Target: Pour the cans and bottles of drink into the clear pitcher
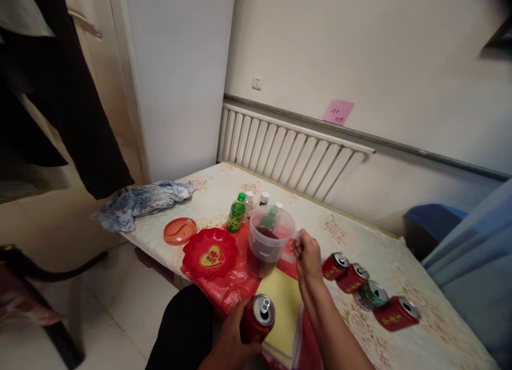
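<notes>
Pitcher (269, 242) sits on the red sheet on the worktop (400, 263), partly filled with dark drink; my right hand (307, 257) is closed round its handle. My left hand (232, 340) clasps an open red can (258, 318), upright, unpoured. Four cans (370, 295) lie on their sides beside me, probably emptied.

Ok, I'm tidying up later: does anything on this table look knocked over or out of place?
Yes. Four cans lie on their sides right of the pitcher, their tops already opened. I see no spill around them.
</notes>
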Motion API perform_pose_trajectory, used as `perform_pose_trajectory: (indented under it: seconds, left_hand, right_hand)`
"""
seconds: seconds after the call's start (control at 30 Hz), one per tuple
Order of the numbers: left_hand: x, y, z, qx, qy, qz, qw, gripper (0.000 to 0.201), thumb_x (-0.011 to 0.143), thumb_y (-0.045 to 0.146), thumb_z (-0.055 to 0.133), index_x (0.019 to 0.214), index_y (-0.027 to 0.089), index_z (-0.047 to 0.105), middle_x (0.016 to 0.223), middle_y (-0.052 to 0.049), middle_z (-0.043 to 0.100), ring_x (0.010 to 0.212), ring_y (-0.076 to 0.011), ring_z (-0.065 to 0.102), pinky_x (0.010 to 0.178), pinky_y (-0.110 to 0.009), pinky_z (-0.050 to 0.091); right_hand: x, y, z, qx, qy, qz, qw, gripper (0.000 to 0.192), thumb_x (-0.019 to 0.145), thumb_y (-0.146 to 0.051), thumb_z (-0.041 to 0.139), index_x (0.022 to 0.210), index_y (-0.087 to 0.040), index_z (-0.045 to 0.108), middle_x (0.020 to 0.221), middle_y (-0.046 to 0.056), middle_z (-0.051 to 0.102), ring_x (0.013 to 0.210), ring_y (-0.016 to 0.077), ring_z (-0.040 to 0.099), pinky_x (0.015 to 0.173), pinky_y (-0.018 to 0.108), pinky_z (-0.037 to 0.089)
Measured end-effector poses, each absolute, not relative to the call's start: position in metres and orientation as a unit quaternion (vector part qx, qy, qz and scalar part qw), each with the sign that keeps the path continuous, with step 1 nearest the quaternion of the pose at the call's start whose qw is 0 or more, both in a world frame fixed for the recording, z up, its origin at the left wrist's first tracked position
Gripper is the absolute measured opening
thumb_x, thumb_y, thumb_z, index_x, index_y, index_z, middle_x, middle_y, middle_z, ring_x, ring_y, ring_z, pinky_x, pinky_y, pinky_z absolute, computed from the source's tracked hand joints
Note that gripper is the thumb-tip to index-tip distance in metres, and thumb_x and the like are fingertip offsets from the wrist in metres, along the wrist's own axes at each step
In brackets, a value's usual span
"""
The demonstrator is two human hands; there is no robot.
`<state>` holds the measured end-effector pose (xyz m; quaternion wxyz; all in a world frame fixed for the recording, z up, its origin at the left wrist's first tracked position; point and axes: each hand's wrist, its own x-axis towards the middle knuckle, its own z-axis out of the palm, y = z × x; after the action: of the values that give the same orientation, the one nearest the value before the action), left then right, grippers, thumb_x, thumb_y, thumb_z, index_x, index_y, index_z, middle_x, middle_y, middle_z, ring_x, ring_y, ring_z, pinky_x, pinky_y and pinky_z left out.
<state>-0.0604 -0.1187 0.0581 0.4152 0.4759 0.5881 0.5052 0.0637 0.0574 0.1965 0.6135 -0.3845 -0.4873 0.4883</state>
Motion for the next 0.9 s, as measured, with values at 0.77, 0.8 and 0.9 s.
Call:
perform_pose_trajectory:
  seconds: [0.77, 0.8, 0.9]
  left_hand:
    - [-0.037, -0.124, 0.093, 0.542, 0.555, 0.516, 0.363, 0.074, 0.055, 0.01, 0.067, 0.126, 0.018, 0.047, 0.13, -0.013, 0.056, 0.124, -0.0312, 0.05, 0.109, -0.047, 0.035]
    - [-0.036, -0.124, 0.094, 0.545, 0.553, 0.514, 0.364, 0.074, 0.056, 0.011, 0.067, 0.126, 0.018, 0.047, 0.13, -0.013, 0.056, 0.124, -0.0308, 0.05, 0.108, -0.047, 0.035]
    - [-0.032, -0.124, 0.099, 0.554, 0.548, 0.508, 0.366, 0.073, 0.057, 0.011, 0.067, 0.126, 0.019, 0.047, 0.13, -0.012, 0.056, 0.123, -0.0294, 0.05, 0.108, -0.046, 0.036]
  right_hand:
    - [0.227, -0.053, 0.302, -0.555, -0.632, 0.385, 0.381, 0.054, 0.081, -0.06, 0.053, 0.046, -0.02, 0.047, 0.044, 0.0, 0.043, 0.041, 0.0106, 0.036, 0.042, 0.026, 0.028]
    - [0.231, -0.056, 0.303, -0.554, -0.646, 0.375, 0.369, 0.055, 0.082, -0.061, 0.052, 0.046, -0.02, 0.046, 0.044, 0.0, 0.042, 0.042, 0.0105, 0.035, 0.043, 0.026, 0.028]
    - [0.239, -0.065, 0.307, -0.553, -0.668, 0.363, 0.341, 0.055, 0.082, -0.064, 0.05, 0.048, -0.021, 0.043, 0.045, -0.002, 0.037, 0.044, 0.0101, 0.031, 0.044, 0.026, 0.025]
